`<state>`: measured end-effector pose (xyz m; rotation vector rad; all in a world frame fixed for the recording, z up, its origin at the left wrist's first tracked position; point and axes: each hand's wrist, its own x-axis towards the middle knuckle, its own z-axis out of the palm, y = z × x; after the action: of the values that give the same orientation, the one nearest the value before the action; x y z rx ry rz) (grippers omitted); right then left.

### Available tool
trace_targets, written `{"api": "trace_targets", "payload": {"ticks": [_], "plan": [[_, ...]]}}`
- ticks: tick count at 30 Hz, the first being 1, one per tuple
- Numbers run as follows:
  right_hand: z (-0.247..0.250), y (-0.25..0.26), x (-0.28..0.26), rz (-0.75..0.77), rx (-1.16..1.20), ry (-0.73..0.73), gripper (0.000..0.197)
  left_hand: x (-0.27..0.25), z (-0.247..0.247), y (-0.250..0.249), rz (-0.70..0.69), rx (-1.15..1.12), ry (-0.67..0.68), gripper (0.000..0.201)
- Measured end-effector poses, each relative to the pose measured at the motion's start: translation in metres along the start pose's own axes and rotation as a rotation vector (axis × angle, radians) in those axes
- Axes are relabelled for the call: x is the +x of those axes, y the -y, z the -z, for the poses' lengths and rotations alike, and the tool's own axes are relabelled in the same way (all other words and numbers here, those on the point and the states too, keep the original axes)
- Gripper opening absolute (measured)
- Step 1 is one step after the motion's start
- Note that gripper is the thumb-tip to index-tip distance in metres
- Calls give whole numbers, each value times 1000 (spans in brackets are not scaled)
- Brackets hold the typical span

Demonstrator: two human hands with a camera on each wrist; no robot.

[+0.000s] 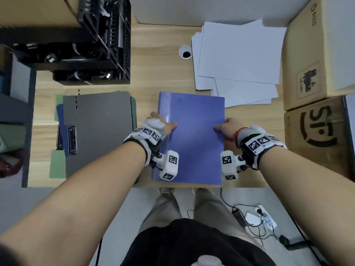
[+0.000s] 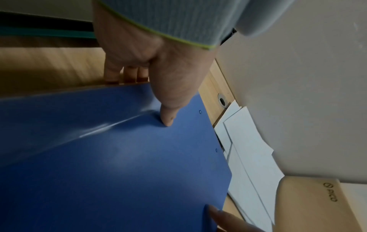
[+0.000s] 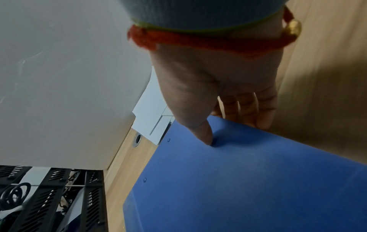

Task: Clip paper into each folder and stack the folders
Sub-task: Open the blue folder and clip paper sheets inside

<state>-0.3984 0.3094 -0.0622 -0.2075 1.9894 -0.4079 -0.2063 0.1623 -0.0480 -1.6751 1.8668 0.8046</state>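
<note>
A closed blue folder (image 1: 194, 139) lies in front of me on the wooden desk (image 1: 159, 60). My left hand (image 1: 161, 124) pinches its left edge, thumb on the cover (image 2: 119, 157), fingers (image 2: 127, 75) going under the edge. My right hand (image 1: 225, 127) pinches the right edge the same way, thumb on the cover (image 3: 248, 180), fingers (image 3: 248, 109) beneath. A loose pile of white paper (image 1: 238, 60) lies behind the folder to the right. To the left sits a stack of folders (image 1: 96, 131), grey on top with a black clip (image 1: 72, 140), blue and green below.
A black rack (image 1: 92, 45) of cables stands at the back left. Cardboard boxes (image 1: 315, 77) line the right side. A round cable hole (image 1: 185, 52) sits behind the folder. On the floor below the desk's front edge lie cables and a power strip (image 1: 261, 217).
</note>
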Motion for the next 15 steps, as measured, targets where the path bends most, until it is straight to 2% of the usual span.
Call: {"api": "trace_targets", "payload": {"ticks": [4, 6, 9, 12, 15], "plan": [[3, -10, 3, 39, -4, 8, 13, -16, -2, -6, -39, 49, 38, 56], [7, -8, -3, 78, 10, 3, 10, -20, -1, -5, -53, 36, 12, 57], [16, 3, -11, 129, 34, 5, 22, -23, 3, -8, -95, -23, -35, 76], [25, 30, -38, 182, 174, 28, 43, -40, 18, -18, -236, -137, -22, 83], [23, 68, -73, 280, 314, 176, 61, -60, 40, -20, -335, -343, -38, 92]]}}
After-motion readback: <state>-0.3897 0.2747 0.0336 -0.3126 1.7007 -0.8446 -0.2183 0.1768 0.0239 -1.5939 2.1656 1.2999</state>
